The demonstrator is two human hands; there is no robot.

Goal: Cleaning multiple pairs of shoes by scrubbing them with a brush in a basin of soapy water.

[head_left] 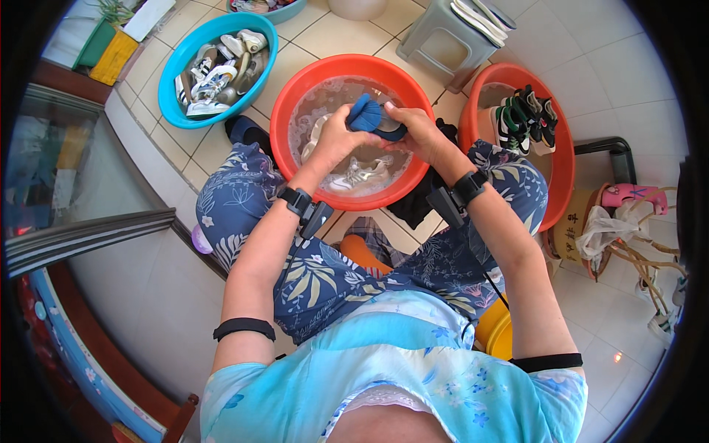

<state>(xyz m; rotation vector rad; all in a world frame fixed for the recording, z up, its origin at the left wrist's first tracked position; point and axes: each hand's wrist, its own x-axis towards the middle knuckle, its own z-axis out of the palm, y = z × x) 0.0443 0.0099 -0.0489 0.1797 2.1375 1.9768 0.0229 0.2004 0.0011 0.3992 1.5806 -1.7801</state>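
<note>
On the tiled floor [338, 38] a red basin [354, 65] is standing; left hand [340, 135] and right hand [421, 131] are gripping a blue item [365, 114].

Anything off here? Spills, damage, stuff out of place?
One mild oddity: a crumpled black cloth-like item lies loose on the tiled floor beside the middle red basin, whereas the shoes at upper left sit inside a turquoise basin. No spill or damage I can make out.

Two hands [337, 136] [421, 134]; two red basins [278, 133] [567, 144]
</note>
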